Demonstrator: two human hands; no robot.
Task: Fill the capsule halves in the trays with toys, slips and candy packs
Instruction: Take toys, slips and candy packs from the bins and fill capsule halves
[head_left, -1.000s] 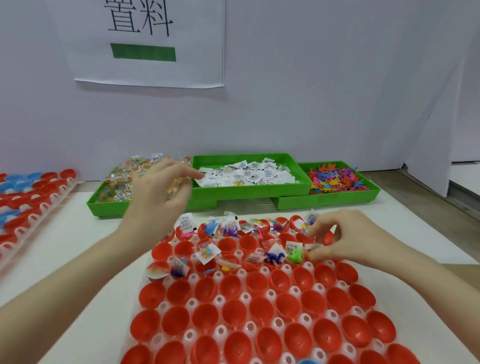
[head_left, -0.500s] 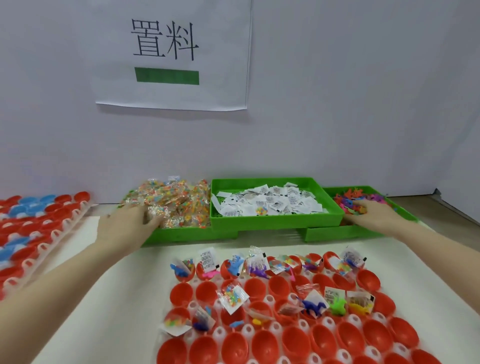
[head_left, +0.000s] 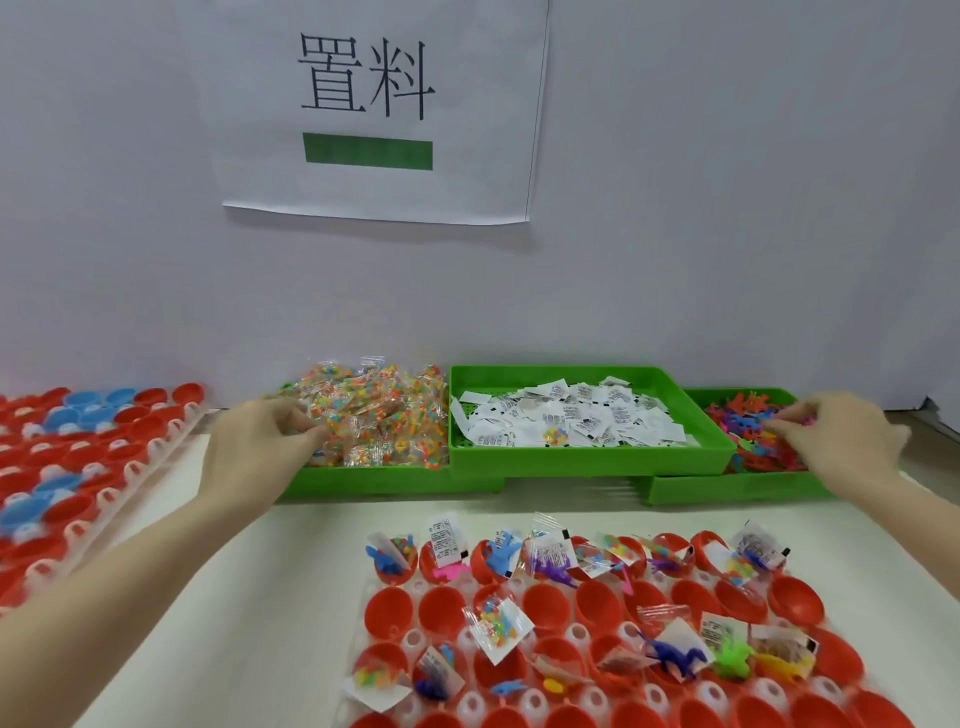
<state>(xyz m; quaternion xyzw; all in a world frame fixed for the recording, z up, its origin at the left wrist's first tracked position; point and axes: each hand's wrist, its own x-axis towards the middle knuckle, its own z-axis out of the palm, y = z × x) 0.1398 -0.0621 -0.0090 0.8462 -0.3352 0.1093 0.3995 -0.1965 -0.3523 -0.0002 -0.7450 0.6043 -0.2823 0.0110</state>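
- Our left hand (head_left: 254, 447) pinches at the candy packs (head_left: 374, 410) piled in the left green bin (head_left: 395, 480) at the bench's back edge.
- Our right hand (head_left: 841, 441) curls its fingers into the toys (head_left: 743, 421); whether it holds one, we cannot tell.
- Slips (head_left: 566, 421) fill the middle bin (head_left: 587, 457) between them.
- The capsule tray (head_left: 571, 634) sits at the near edge, its back rows partly filled.
- A second tray (head_left: 78, 467) lies along the left edge.

Capsule halves (head_left: 597, 605): glossy red plastic, smooth, at your 6 o'clock.
Candy packs (head_left: 379, 415): clear, shiny crinkled film, 11 o'clock.
Slips (head_left: 571, 421): matt white printed paper, 12 o'clock.
Green trays (head_left: 582, 460): smooth moulded plastic.
Wall sign (head_left: 384, 109): matt paper.
Toys (head_left: 748, 426): coloured plastic, 1 o'clock.
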